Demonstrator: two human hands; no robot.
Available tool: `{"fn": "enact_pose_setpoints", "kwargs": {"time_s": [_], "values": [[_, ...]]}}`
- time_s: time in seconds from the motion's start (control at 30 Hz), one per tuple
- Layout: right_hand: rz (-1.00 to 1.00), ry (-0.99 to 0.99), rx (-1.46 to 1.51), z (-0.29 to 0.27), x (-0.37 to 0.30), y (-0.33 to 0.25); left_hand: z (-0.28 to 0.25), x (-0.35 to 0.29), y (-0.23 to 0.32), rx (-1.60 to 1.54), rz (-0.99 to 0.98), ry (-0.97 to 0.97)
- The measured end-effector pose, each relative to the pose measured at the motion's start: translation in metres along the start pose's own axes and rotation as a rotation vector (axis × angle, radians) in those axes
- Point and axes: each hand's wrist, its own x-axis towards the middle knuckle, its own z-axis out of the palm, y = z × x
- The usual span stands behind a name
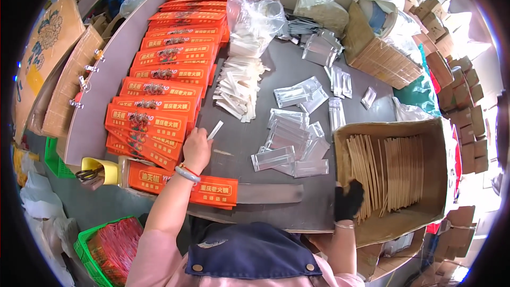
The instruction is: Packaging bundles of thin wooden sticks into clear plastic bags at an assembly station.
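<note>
My left hand (196, 152) has its fingers closed on a narrow white paper strip (215, 129), just right of the lowest red packets. Under my left wrist lies a red printed packet (212, 190), with a greyish clear plastic film (270, 193) reaching out to its right. My right hand (349, 200), in a black glove, is at the left wall of a cardboard box (442, 180). Bundles of wooden chopsticks (402, 172) stand inside that box, close to the glove. The glove's fingers are dark and partly hidden, so their grip is unclear.
Overlapping red packets (159, 87) run up the table's left side. Beside them lie a pile of white strips (239, 87) and a clear bag (255, 18). Clear plastic pieces (289, 135) spread mid-table. A yellow holder (110, 171) with scissors hangs at left; a green crate (85, 252) stands below.
</note>
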Motion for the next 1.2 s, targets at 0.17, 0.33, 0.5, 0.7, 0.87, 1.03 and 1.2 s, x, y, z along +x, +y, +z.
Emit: {"fn": "enact_pose_setpoints", "kwargs": {"time_s": [0.17, 0.33, 0.5, 0.7, 0.87, 1.03, 1.2], "values": [[0.165, -0.245, -0.351, -0.012, -0.005, 0.03, 0.021, 0.002, 0.007, 0.06, 0.264, -0.018], [0.0, -0.354, -0.632, -0.015, -0.004, 0.02, 0.043, -0.024, 0.104, -0.181, 0.427, -0.182], [0.227, -0.156, -0.395, 0.006, -0.013, 0.037, 0.046, -0.018, 0.121, -0.094, 0.414, -0.196], [0.309, -0.362, -0.33, -0.013, -0.004, 0.027, 0.006, -0.021, 0.12, -0.481, 0.223, -0.447], [0.125, -0.216, 0.004, -0.041, -0.017, 0.002, -0.019, -0.067, 0.096, -0.192, 0.437, -0.54], [-0.335, -0.557, 0.251, -0.041, -0.013, -0.046, -0.043, -0.083, 0.073, -0.286, 0.365, -0.339], [-0.634, -0.627, 0.342, 0.017, -0.024, -0.101, -0.034, -0.102, 0.076, -0.194, 0.44, -0.349]]}}
